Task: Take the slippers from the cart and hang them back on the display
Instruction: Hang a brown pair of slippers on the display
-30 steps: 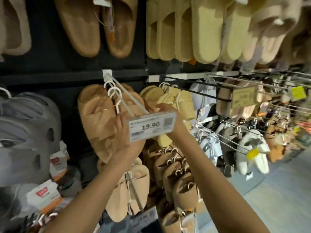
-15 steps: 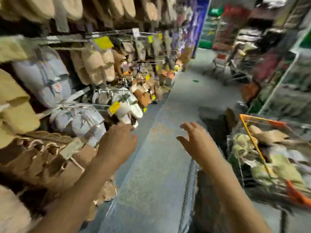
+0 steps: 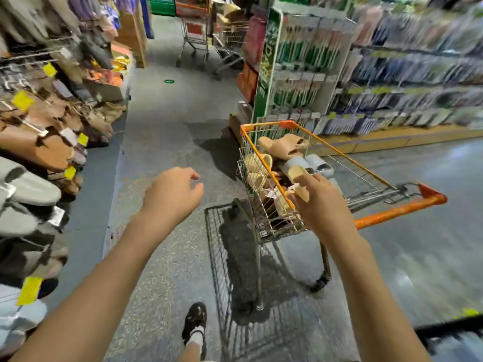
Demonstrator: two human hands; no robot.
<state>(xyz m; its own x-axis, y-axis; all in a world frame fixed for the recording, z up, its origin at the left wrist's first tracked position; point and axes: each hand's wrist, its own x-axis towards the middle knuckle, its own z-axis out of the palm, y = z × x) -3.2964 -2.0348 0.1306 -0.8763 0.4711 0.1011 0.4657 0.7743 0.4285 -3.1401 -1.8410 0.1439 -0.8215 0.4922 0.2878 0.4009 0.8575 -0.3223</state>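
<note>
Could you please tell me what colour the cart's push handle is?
Orange: the cart's handle shows clearly in the head view.

Orange-trimmed wire cart, tan, cream and pale grey-blue slippers, yellow tags, dark brown shoe

Bare forearms, no sleeves; dark brown shoe w/ white sock.

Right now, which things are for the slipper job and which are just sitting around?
For the job:
- cart
- slippers in it
- slipper display
- right hand, reaching into the cart
- left hand, holding nothing

Just there:
- far trolleys
- packet shelves
- green floor spot
</note>
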